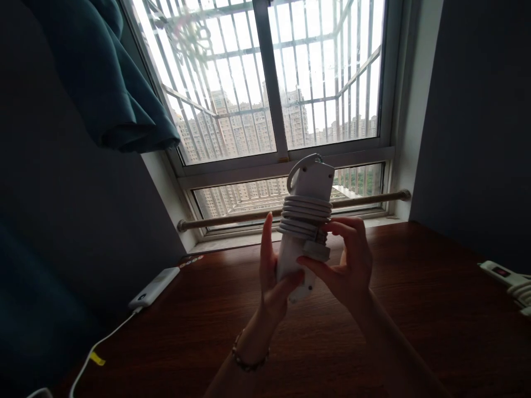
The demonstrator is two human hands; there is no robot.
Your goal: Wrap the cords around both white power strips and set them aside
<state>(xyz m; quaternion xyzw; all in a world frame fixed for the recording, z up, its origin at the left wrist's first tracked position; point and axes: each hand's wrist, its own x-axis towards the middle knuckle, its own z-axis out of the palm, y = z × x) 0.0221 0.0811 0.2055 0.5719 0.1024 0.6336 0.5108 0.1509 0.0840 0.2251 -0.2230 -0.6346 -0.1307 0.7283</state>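
Note:
A white power strip (290, 257) is held up above the table, tilted, with its screw-dotted back towards me. Its white cord (306, 209) is wound in several loops around the middle, and one loop arches over the top end. My left hand (276, 279) grips the lower left side, thumb across the back. My right hand (350, 257) is at the right side, its fingers pinching around the plug (316, 250) and the cord end beside the loops.
On the brown wooden table (249, 342), a white device (154, 287) with a cable lies at the left and another power strip (504, 273) with wound cord at the right. Behind are a metal rail (232, 219), a barred window and a blue curtain (120, 105).

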